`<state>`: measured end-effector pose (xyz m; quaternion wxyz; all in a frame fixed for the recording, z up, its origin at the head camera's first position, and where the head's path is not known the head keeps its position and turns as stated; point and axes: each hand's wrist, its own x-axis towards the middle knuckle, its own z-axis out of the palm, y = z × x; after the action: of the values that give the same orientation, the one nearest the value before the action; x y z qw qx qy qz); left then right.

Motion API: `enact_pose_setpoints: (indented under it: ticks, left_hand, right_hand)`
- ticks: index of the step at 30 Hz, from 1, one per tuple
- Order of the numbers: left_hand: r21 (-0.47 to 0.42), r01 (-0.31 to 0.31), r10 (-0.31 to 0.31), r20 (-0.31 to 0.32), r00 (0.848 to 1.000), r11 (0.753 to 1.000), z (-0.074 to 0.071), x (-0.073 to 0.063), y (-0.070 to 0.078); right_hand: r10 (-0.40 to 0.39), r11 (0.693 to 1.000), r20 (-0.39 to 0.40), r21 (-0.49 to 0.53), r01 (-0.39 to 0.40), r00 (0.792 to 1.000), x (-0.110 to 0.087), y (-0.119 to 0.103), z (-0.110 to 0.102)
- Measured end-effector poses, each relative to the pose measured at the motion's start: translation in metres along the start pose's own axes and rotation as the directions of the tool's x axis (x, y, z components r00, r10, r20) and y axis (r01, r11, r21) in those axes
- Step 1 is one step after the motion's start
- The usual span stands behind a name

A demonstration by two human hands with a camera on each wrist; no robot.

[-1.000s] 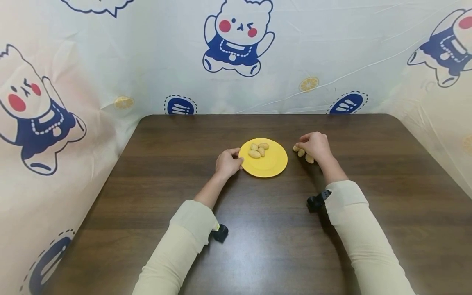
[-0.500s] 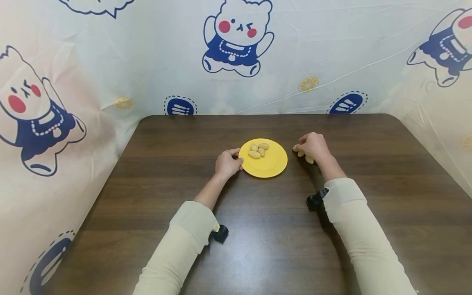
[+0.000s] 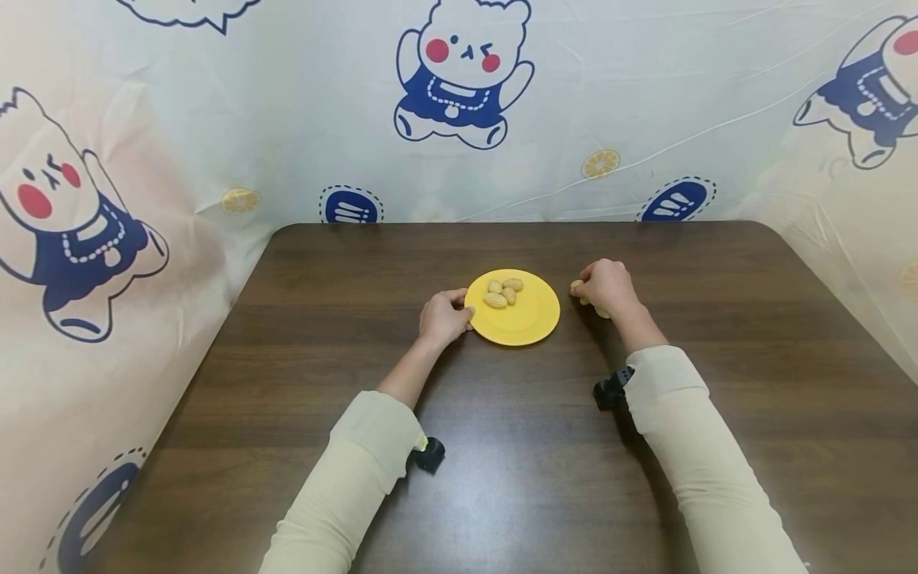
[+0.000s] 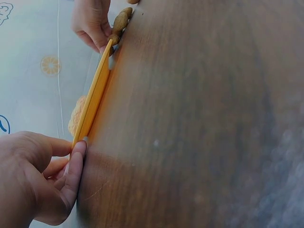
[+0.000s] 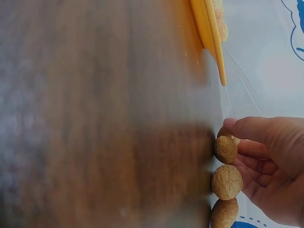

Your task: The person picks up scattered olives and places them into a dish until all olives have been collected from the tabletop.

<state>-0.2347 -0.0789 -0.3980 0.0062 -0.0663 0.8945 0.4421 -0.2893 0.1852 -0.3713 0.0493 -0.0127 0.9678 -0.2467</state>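
Observation:
My left hand point(image 3: 442, 319) grips the left rim of a yellow plate point(image 3: 518, 325), thumb on one face and fingers on the other. Several unshelled peanuts point(image 3: 495, 300) lie together on the plate's far left part. To the right of the plate, my right hand point(image 3: 610, 287) is low over a short row of peanuts on the table. Its thumb and fingers pinch the peanut point(image 3: 577, 285) at the row's far end. More peanuts point(image 5: 227, 182) of that row show in the right wrist view, partly under the hand in the head view.
The dark wooden table point(image 3: 516, 462) spreads around the plate on all sides. A pale curtain point(image 3: 301, 96) with cartoon bears hangs behind and beside it. Each wrist carries a small black camera point(image 3: 429, 455).
My right hand has shifted slightly left and toward me, covering more of the row of peanuts. The left hand and the plate have stayed put.

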Motion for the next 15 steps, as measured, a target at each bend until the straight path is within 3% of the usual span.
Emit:
enact_pose_setpoints:
  ticks: [15]
  left_hand:
    - [-0.022,0.012,-0.012,0.005,1.0,1.0,0.0006,-0.0001,-0.0004]
  right_hand:
    - [0.01,0.999,-0.013,0.036,-0.009,1.0,-0.0014,0.0028,-0.0013]
